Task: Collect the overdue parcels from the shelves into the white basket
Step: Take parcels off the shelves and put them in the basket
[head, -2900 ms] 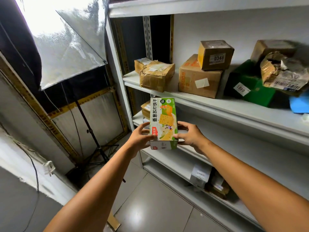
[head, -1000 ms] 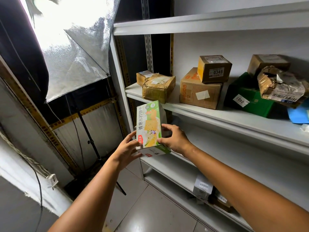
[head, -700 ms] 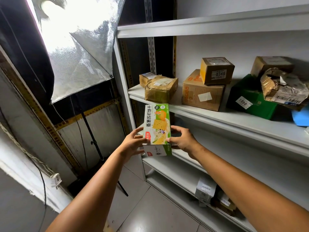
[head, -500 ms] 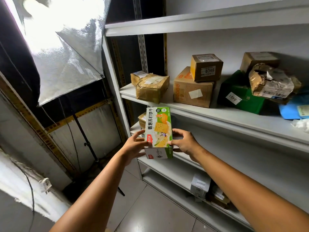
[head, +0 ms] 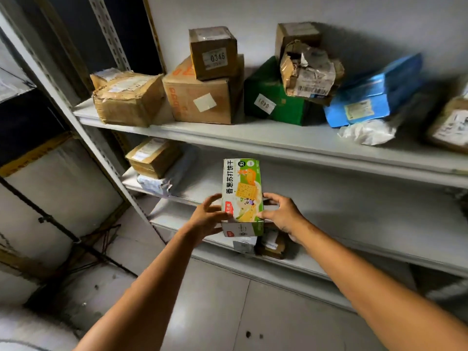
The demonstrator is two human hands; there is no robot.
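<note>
Cracker box (head: 241,196) is upright in mid-air, in front of the middle shelf (head: 354,198), held from both sides. Left hand (head: 206,219) grasps its lower left edge; the fingers are a bit spread, so that grip looks loose, hard to say. Right hand (head: 281,215) grasps the lower right edge. On the top shelf (head: 253,138), left to right: crumpled brown parcel (head: 126,100), big carton (head: 202,97) with a small box (head: 214,53) marked 0346 on top, green box (head: 273,100), blue bag (head: 367,97).
</note>
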